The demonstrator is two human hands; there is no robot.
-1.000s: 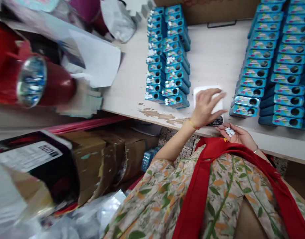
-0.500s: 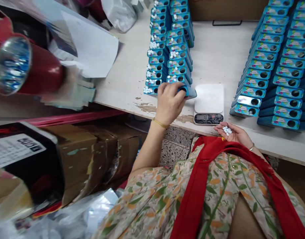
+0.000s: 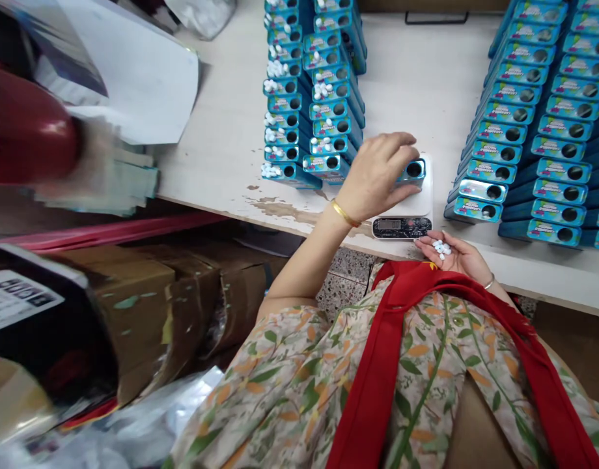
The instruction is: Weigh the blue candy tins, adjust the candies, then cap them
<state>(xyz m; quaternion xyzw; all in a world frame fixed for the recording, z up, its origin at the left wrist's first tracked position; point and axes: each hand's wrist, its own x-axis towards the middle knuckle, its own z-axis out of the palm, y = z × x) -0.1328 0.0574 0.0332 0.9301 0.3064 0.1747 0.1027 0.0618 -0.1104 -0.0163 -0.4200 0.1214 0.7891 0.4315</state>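
Note:
My left hand [image 3: 380, 172] has its thumb and fingers around a narrow blue tin [image 3: 415, 169] with a round hole in its top. The tin is upright over the white plate of a small digital scale [image 3: 424, 195]; the hand hides much of it. My right hand [image 3: 456, 253] lies palm up just below the scale, its fingers curved under a small heap of white pellets [image 3: 442, 248]. To the left stand two rows of similar blue tins [image 3: 323, 164], many with white pellets lying on top beside their holes.
More rows of blue tins [image 3: 478, 208] stand on the right side of the white table [image 3: 231, 143]. At the left are a red container [image 3: 30, 130], a white sheet [image 3: 148, 85] and a stack of papers [image 3: 109, 179]. Cardboard boxes [image 3: 138, 312] sit below the table edge.
My left hand has moved right from the front of the left rows, bringing a blue tin onto or just over the scale. My right hand still holds the pellets. The view has shifted slightly.

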